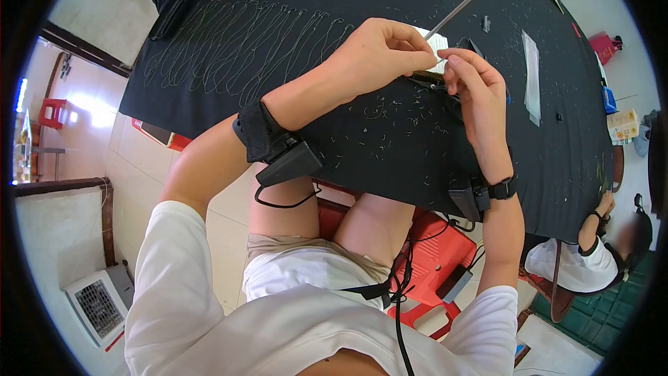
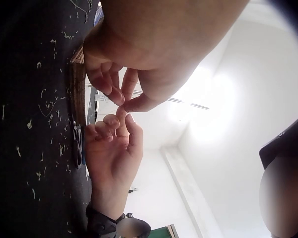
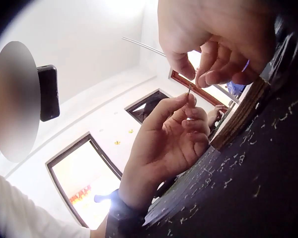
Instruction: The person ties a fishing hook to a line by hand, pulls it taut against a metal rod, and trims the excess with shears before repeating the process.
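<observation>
My left hand (image 1: 383,49) and right hand (image 1: 480,94) meet fingertip to fingertip above the dark tabletop. In the right wrist view, a thin dark strand (image 3: 189,89) stands between the thumb and forefinger of the left hand (image 3: 164,139). The right hand (image 3: 218,44) comes in from above, its thumb and forefinger pinching at the strand's upper end. Fingertips hide most of the strand. From the left wrist, the left hand (image 2: 149,59) appears above the right hand (image 2: 114,153), their fingertips touching. Several thin looped cords (image 1: 229,49) lie spread in a row, left of the hands.
Short pale clippings (image 1: 379,115) litter the black cloth (image 1: 390,160). A thick-edged block (image 3: 243,114) sits beyond the hands, with a metal rod (image 1: 473,3) slanting above it. A clear plastic strip (image 1: 531,76) lies at right. Another person (image 1: 584,254) sits at the right edge.
</observation>
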Demonstrator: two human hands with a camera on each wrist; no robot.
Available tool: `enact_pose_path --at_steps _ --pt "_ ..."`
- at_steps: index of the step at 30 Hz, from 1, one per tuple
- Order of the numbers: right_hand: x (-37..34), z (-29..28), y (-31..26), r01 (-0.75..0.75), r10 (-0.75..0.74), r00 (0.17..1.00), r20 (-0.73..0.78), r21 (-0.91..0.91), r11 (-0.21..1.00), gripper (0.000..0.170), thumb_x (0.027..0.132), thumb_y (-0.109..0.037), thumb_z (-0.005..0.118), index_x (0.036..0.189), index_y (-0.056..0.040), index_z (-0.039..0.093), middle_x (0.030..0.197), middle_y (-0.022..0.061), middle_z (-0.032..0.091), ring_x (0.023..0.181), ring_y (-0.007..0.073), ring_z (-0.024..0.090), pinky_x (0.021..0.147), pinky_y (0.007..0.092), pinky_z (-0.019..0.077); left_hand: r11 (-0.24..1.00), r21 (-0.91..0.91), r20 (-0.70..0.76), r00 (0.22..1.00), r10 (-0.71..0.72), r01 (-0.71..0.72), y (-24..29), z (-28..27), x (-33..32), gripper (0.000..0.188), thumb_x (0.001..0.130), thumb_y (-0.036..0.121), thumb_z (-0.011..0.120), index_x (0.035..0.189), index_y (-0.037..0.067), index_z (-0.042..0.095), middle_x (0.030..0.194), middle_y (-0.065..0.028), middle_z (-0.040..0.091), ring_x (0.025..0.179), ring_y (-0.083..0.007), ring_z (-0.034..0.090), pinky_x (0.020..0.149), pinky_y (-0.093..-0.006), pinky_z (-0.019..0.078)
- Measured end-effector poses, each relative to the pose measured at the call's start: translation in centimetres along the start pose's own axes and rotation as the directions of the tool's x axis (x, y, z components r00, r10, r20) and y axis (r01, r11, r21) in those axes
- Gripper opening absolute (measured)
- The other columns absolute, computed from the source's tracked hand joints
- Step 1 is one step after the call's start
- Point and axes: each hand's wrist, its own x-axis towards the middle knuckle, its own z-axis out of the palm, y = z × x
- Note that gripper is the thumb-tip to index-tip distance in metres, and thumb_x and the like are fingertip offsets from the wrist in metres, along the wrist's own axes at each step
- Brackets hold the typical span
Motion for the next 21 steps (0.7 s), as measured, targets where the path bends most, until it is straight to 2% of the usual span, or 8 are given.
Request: enact_pose_path --at_steps 4,17,21 --pt "0.05 -0.03 0.08 -0.018 0.017 1.0 0.025 0.044 0.999 0.016 0.082 -0.013 0.058 0.089 -0.0012 0.064 0.068 0.0011 0.056 0.059 0.0061 0.046 0.054 0.0189 0.0358 1.0 -0.008 0.017 1.0 -0.011 0.011 0.15 -0.03 -0.06 0.02 0.078 0.023 0.063 0.087 0.005 0.066 0.072 -0.0023 0.059 0.064 -0.0077 0.05 0.058 -0.0203 0.0388" --pt "0.13 -0.24 0.47 -0.007 0.006 0.999 0.035 0.024 1.0 0.016 0.082 -0.014 0.059 0.089 -0.0014 0.063 0.069 0.0012 0.056 0.059 0.0061 0.046 0.055 0.0185 0.0358 1.0 -0.003 0.048 0.999 -0.025 0.025 0.08 -0.04 0.04 0.02 0.077 0.024 0.062 0.085 0.006 0.065 0.069 0.0002 0.057 0.063 -0.007 0.049 0.057 -0.0195 0.038" --pt "0.13 -0.3 0.16 -0.035 0.031 0.998 0.057 0.077 0.996 0.016 0.082 -0.013 0.058 0.091 -0.0008 0.063 0.07 0.0012 0.056 0.06 0.0063 0.047 0.056 0.0184 0.0364 0.999 -0.036 0.034 0.999 -0.036 0.037 -0.19 -0.01 0.11 0.019 0.078 0.023 0.062 0.085 0.006 0.065 0.071 0.0003 0.057 0.064 -0.0065 0.049 0.058 -0.0193 0.038"
